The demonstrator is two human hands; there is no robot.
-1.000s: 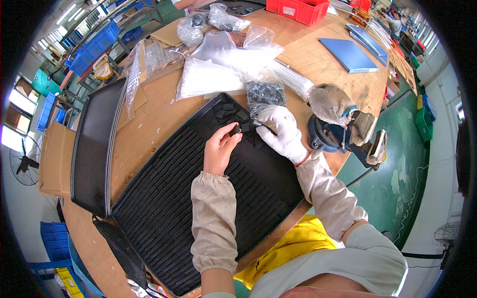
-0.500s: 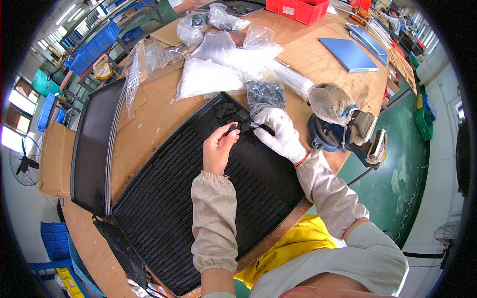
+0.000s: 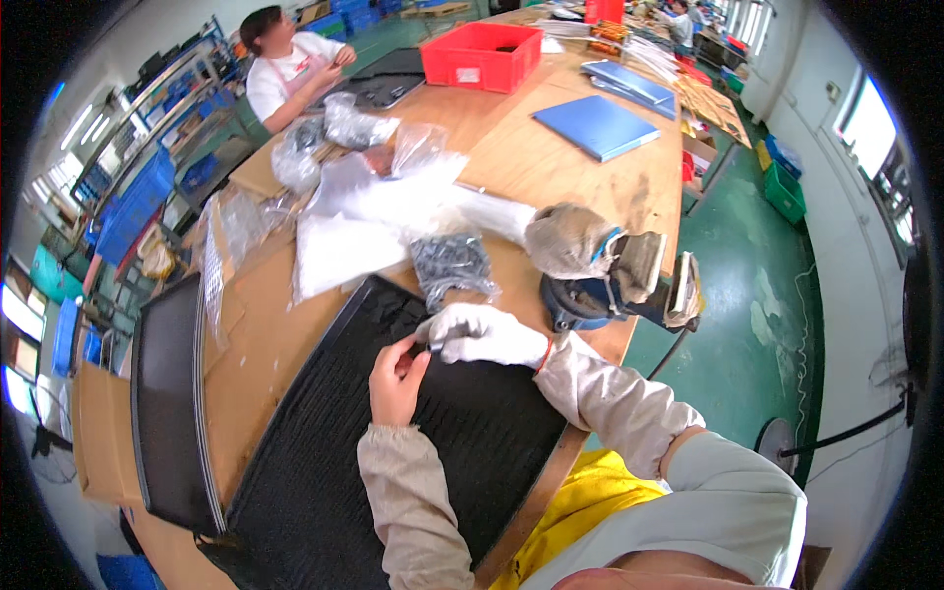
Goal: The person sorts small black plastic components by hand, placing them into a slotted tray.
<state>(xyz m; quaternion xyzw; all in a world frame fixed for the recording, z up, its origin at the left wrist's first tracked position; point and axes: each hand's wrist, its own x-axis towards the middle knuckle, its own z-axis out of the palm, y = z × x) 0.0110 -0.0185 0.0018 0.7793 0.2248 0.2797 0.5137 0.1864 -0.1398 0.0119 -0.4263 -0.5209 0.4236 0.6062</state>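
Observation:
Bare, my left hand (image 3: 395, 382) is closed in a pinch over the black tray (image 3: 329, 339), at a small black piece mostly hidden by its fingers. Against its fingertips is my right hand (image 3: 482, 336), in a white knitted glove, its fingers curled round a short dark tool (image 3: 437, 346). Only a greyish, metal-looking end of the tool shows between the hands; the rest is hidden in the glove. Rows of thin black rectangular pieces (image 3: 344, 447) fill much of the tray. Loose black pieces (image 3: 395, 313) lie at its far end, beyond my hands.
A bag of dark parts (image 3: 452, 267) and white plastic bags (image 3: 344, 251) lie beyond the tray. A vise (image 3: 580, 300) with a cloth-covered top stands right. Blue panels (image 3: 598, 128) and a red bin (image 3: 482, 57) are farther off. A second black tray (image 3: 172, 403) leans left. A co-worker (image 3: 290, 74) sits far left.
The view has tilted up and shifted right, bringing the co-worker into sight. My hands have come together, and the tool's dark handle, seen before, is now covered by the glove.

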